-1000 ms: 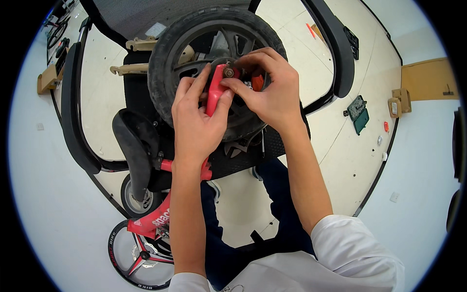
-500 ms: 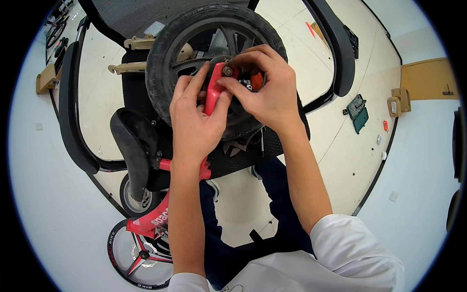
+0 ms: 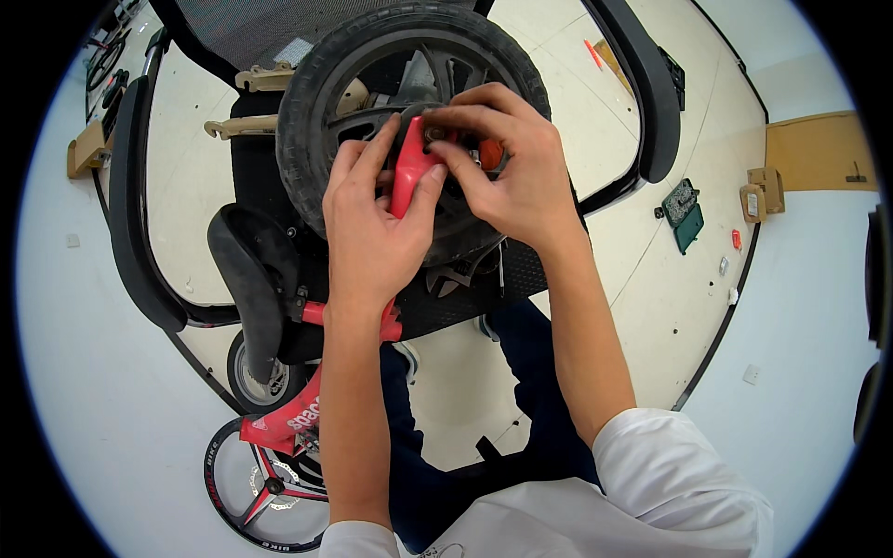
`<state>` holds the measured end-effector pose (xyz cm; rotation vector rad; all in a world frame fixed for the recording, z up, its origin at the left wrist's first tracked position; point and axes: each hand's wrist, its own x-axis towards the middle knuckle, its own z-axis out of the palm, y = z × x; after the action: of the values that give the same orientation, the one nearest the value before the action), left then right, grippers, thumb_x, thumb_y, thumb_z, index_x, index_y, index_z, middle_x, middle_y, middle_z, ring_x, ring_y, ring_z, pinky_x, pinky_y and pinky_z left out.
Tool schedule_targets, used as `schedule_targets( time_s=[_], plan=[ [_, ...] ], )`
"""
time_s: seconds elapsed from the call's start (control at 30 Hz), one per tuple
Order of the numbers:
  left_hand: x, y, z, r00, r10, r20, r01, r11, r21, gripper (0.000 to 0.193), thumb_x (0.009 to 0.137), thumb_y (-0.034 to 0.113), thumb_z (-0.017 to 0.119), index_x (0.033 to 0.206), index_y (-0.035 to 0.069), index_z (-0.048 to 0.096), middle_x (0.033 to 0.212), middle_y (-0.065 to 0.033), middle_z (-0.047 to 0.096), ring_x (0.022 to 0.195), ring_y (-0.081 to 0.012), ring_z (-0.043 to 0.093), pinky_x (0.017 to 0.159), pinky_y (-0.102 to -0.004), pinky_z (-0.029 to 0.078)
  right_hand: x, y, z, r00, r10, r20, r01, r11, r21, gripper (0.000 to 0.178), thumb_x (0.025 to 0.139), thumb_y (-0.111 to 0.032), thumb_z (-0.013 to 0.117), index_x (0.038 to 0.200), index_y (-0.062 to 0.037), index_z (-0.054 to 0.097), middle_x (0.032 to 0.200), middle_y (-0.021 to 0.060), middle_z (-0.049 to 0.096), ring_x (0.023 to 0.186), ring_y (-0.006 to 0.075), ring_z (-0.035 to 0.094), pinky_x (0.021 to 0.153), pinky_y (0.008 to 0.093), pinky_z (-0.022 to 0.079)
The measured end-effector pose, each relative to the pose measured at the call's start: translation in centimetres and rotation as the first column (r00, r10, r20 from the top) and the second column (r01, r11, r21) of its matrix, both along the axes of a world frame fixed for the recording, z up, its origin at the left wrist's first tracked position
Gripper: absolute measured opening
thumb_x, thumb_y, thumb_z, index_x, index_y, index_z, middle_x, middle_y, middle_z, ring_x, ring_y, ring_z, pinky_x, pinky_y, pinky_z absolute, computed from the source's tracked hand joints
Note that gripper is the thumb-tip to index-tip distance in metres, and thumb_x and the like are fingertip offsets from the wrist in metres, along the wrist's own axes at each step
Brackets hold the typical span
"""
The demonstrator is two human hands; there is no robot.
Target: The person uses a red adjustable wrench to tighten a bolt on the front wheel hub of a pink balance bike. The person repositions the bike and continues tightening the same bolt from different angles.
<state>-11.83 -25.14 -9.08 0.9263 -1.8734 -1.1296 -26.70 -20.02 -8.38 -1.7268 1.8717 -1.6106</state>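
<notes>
A black spoked wheel (image 3: pixel 299 153) with a treaded tyre lies flat on the chair seat. Over its hub stands a red bracket-like part (image 3: pixel 406 169), gripped between the thumb and fingers of my left hand (image 3: pixel 374 232). My right hand (image 3: pixel 521 181) curls in from the other side, its thumb and forefinger closed around a nut (image 3: pixel 433 134) at the top of the red part. The fingertips partly cover that nut. Something orange (image 3: pixel 490 154) shows beneath my right palm. An adjustable wrench (image 3: pixel 448 280) lies beside the tyre, nearest my wrists.
The black office chair has armrests on the left (image 3: pixel 135 205) and right (image 3: pixel 651 102). A black saddle (image 3: pixel 240 279) leans at the seat's left edge. Below it are a red frame (image 3: pixel 279 426) and another wheel (image 3: pixel 219 493). A green tool case (image 3: pixel 686 228) lies open on the floor.
My right thumb and forefinger have moved over the nut, which showed more openly before. My left hand keeps hold of the red part in nearly the same place.
</notes>
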Motion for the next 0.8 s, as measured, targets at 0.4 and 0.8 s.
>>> schedule_targets(
  time_s=[0.4, 0.8],
  plan=[
    [-0.07, 0.1, 0.22, 1.0, 0.001, -0.003, -0.001, 1.0, 0.008, 0.05, 0.087, 0.012, 0.073, 0.13, -0.008, 0.058, 0.104, -0.0149, 0.057, 0.085, -0.0201, 0.067, 0.068, -0.0302, 0.058, 0.02, 0.27, 0.12, 1.0, -0.005, -0.008, 0.005, 1.0, 0.008, 0.015, 0.077, -0.003, 0.076, 0.091, 0.0011, 0.074, 0.09, 0.0112, 0.067, 0.079, 0.0266, 0.067, 0.071, 0.0328, 0.055],
    [-0.07, 0.08, 0.19, 1.0, -0.006, -0.001, 0.006, 1.0, -0.004, 0.05, 0.087, 0.01, 0.072, 0.131, -0.008, 0.058, 0.105, -0.015, 0.057, 0.086, -0.0204, 0.068, 0.069, -0.0303, 0.059, 0.12, 0.22, 0.07, 0.999, -0.027, -0.024, 0.028, 0.998, 0.061, 0.018, 0.076, -0.005, 0.077, 0.092, -0.0003, 0.072, 0.084, 0.0097, 0.064, 0.074, 0.0231, 0.065, 0.066, 0.031, 0.052]
  ],
)
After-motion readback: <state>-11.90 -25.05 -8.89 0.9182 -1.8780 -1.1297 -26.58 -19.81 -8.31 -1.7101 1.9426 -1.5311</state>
